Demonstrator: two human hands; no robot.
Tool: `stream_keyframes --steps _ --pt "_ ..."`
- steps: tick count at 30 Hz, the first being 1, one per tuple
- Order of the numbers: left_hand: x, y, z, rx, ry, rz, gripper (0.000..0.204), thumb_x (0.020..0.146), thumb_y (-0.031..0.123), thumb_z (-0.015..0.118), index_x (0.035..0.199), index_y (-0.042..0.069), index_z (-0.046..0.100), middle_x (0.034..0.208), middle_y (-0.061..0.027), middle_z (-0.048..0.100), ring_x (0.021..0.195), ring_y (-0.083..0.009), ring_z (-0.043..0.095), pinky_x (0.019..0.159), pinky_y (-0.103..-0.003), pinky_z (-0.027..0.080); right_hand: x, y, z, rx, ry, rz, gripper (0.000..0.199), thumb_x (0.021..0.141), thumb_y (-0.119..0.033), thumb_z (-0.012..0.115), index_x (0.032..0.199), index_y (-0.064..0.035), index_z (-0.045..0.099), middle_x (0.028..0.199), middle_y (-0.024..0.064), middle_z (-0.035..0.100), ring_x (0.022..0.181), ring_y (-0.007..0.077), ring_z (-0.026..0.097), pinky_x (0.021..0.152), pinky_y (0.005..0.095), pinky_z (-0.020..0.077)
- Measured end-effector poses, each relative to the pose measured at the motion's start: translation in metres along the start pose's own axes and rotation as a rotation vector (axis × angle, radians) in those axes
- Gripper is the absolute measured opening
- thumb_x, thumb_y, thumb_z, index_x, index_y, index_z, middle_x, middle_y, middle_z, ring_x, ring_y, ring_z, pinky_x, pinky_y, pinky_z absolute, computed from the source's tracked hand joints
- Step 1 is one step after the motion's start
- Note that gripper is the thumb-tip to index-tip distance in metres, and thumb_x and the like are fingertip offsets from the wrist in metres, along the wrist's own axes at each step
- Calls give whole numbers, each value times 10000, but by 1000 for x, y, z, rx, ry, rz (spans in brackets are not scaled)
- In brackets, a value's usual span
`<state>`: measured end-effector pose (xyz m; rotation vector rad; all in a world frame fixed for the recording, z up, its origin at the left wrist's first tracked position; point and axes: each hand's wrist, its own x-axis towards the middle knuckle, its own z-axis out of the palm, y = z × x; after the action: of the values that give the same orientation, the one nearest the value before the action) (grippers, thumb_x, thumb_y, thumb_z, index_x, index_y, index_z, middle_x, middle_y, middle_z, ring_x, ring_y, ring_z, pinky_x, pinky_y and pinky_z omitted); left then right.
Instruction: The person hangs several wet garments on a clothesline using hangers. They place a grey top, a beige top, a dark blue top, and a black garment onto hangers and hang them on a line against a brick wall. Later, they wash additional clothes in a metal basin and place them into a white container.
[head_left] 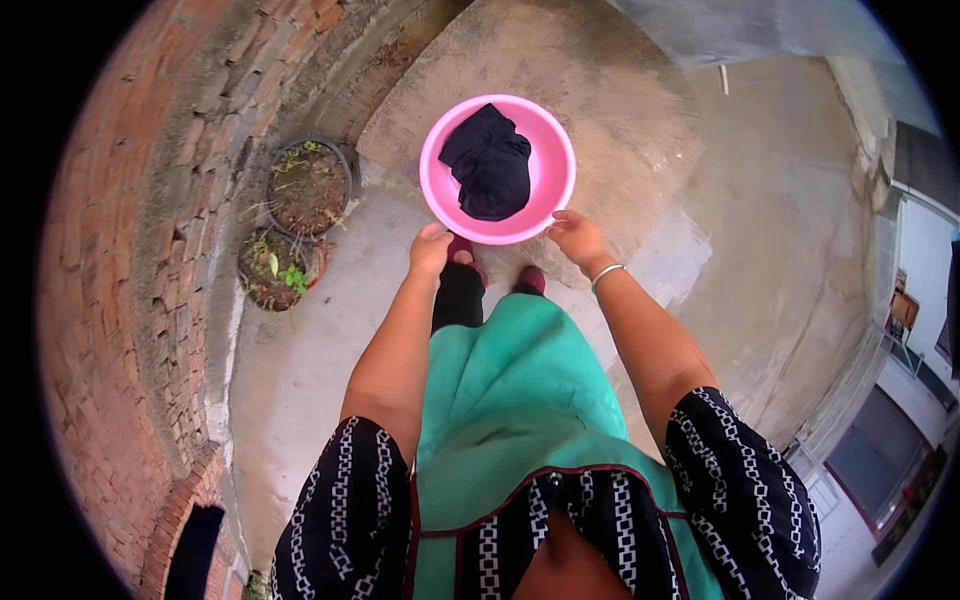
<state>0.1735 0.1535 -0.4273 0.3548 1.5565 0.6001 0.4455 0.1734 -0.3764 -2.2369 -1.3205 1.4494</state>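
A round pink basin (552, 165) is held out in front of me, above the concrete ground. Inside it lies a crumpled black cloth (492, 170), bunched toward the basin's left side. My left hand (430, 250) is closed at the near left part of the rim. On the near right, my right hand (578, 240) grips the rim with its thumb on top; its other fingers are partly hidden underneath. A silver bangle (606, 275) circles my right wrist. Both arms reach forward over my green apron (520, 370).
A brick wall (110, 250) rises along the left. Two plant pots stand at its foot: a dark round pot (350, 180) with soil and a smaller reddish one (318, 265) with green leaves. My feet in dark red shoes (530, 278) are just below the basin. A building (880, 450) stands at far right.
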Motion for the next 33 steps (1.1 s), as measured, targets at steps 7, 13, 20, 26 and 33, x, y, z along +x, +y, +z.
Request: stream_keyframes --steps 7,13,20,26,33 --pt "141 -34 69 171 107 176 609 778 145 620 1307 -36 380 1289 -210 475 1163 -309 486 952 -389 406 151 39 92 -106 118 92 829 687 -339 726 1338 9 349 1152 227 562 1107 327 537 955 350 419" --pt "200 9 75 -476 70 417 616 733 109 701 1254 -71 427 1107 -181 588 1040 -259 568 925 -323 420 174 8 110 -69 365 -186 1000 636 -348 786 1371 48 237 1263 287 438 1226 394 404 1031 390 339" --pt "203 51 74 -455 -171 99 473 803 -15 555 1266 11 462 1015 -111 594 887 -174 588 773 -288 487 238 -68 74 -243 -132 -450 1044 598 -369 811 1358 81 254 1268 294 451 1215 356 440 1008 352 362" --pt "80 40 64 -528 -418 116 368 817 53 530 1185 50 538 1047 -54 573 961 -173 559 875 -334 442 141 -46 24 155 -304 -322 548 673 -110 762 1160 -8 532 1035 99 615 932 186 592 837 313 481" --pt "-25 -29 47 -73 15 141 345 783 26 606 1123 47 553 1164 -106 546 1033 -227 564 948 -379 415 -70 -114 -87 503 -314 -454 490 695 23 719 1145 -19 529 1072 15 584 983 107 548 891 279 438"
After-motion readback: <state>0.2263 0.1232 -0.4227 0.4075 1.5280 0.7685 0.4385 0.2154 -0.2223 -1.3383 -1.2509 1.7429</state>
